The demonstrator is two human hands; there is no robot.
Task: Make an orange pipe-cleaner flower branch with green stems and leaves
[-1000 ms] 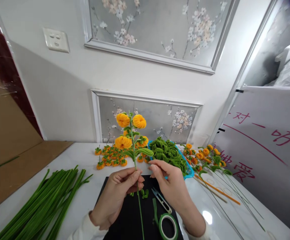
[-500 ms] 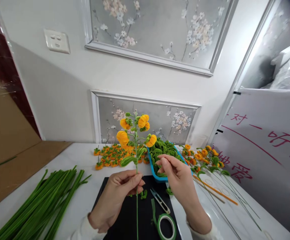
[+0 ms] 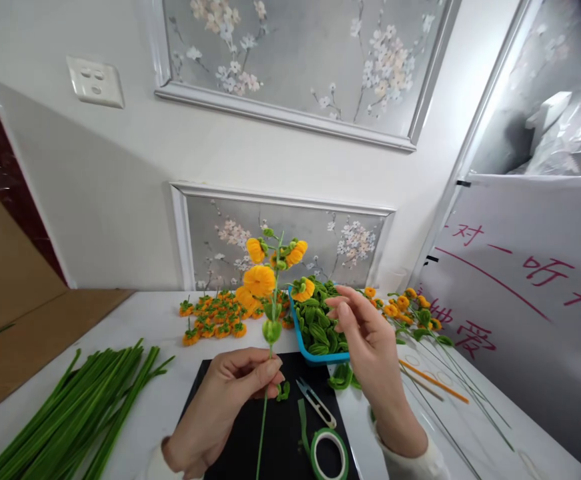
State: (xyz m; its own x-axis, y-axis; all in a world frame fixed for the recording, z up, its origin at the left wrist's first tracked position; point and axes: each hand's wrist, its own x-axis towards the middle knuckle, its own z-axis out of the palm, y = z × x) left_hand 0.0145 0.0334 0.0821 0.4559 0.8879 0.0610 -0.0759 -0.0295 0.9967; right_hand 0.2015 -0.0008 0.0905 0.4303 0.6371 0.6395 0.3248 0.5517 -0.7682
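Behind everything we see a pale wall (image 3: 280, 167) with two framed floral panels, and below it a white table (image 3: 170, 393) runs out on every side of the grip. Our left hand (image 3: 233, 380) pinches the flowering stem (image 3: 271, 331) between thumb and fingertips; its blossoms and leaves rise above the pinch, and its thin bare end drops below. Our right hand (image 3: 370, 340) is raised to the right of the grip, unclasped, with fingers loosely bent. Counting down by size, we have one bundle of green strips (image 3: 75, 407) left of the grip, one black mat (image 3: 250, 433) beneath it, one blue basket (image 3: 323, 358) of green leaves beyond it to the right, one tape roll (image 3: 314, 453) and one pair of snips (image 3: 317, 402) to its lower right. The stem is slender, green and slightly tilted, carrying at least five plump, ribbed yellow-orange blossoms (image 3: 259, 281), fuzzy green leaves and small green buds.
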